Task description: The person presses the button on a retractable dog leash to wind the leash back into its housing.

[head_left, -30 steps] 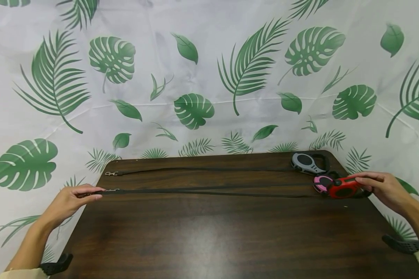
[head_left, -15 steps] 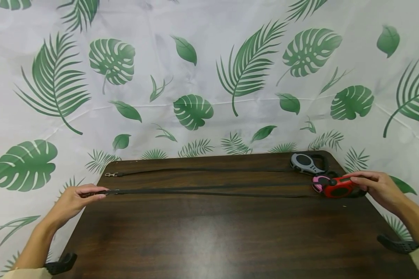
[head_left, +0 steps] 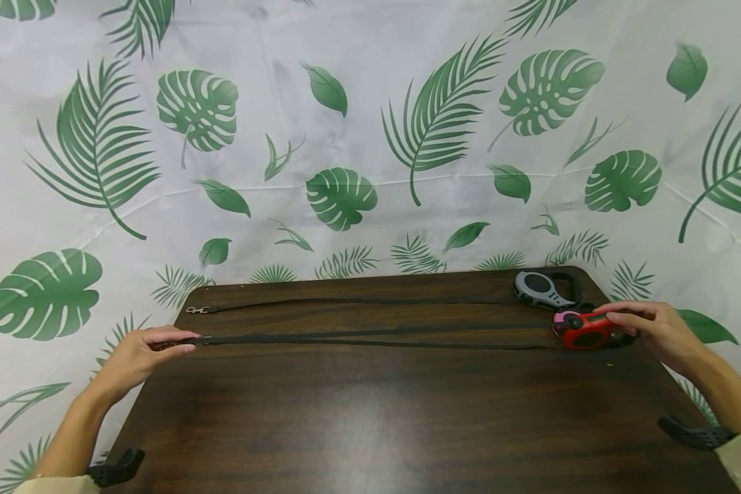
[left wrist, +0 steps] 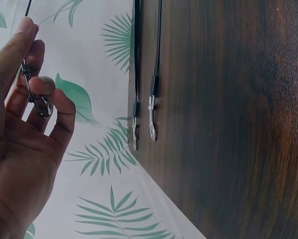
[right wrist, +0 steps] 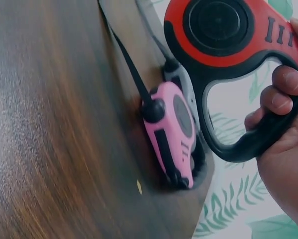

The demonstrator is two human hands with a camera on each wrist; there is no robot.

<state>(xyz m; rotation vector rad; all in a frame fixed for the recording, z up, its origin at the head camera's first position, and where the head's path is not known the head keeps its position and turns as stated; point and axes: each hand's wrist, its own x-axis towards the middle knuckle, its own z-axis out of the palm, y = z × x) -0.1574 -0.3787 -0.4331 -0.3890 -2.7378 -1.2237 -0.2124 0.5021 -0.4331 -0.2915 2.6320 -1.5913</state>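
Note:
My right hand [head_left: 661, 333] grips the black loop handle of a red retractable dog leash [right wrist: 260, 25], its fingers curled through the loop. The black strap from it stretches leftward, above the table, to my left hand [head_left: 145, 357]. There the fingers pinch its end, and the metal snap hook [left wrist: 42, 105] shows between thumb and fingers in the left wrist view. Under the red casing lies a pink retractable leash [right wrist: 171, 129], partly hidden by it in the head view. A grey retractable leash [head_left: 542, 289] lies behind both.
Straps of the grey and pink leashes run left across the dark wooden table [head_left: 370, 418]. Their metal snap hooks [left wrist: 152, 119] lie near its left edge. A white cloth with green leaves [head_left: 346, 137] hangs behind and along the sides.
My right hand has moved left with the red leash, covering more of the pink one. My left hand has shifted slightly right with the hook end. The grey leash stays put.

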